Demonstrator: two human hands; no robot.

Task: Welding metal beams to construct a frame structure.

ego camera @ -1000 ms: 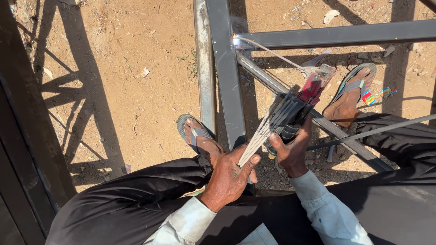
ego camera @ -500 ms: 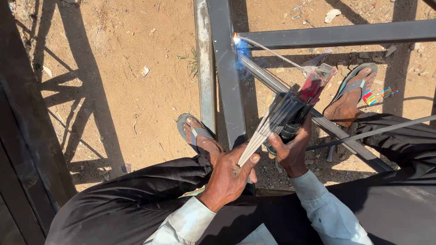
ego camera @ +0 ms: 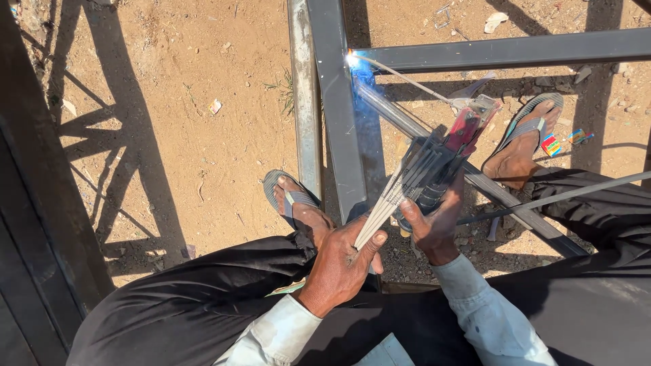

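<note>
My right hand (ego camera: 434, 227) grips a black and red electrode holder (ego camera: 444, 159). Its thin welding rod (ego camera: 407, 80) reaches up-left to a bright arc (ego camera: 351, 59) at the joint of the steel frame (ego camera: 336, 122), where a crossbar (ego camera: 515, 49) meets the upright bar. My left hand (ego camera: 342, 261) is closed around a bundle of several spare welding rods (ego camera: 390, 196), which fan up towards the holder. Both hands sit close together above my knees in dark trousers.
My feet in sandals (ego camera: 291, 200) (ego camera: 525, 135) rest on sandy ground either side of a diagonal bar (ego camera: 515, 200). A thin rod or cable (ego camera: 563, 193) runs right. A dark metal structure (ego camera: 41, 203) lies at the left. Small litter (ego camera: 215, 106) dots the sand.
The arc at the joint glows brighter with a blue tint on the bar. Both hands stay in almost the same place.
</note>
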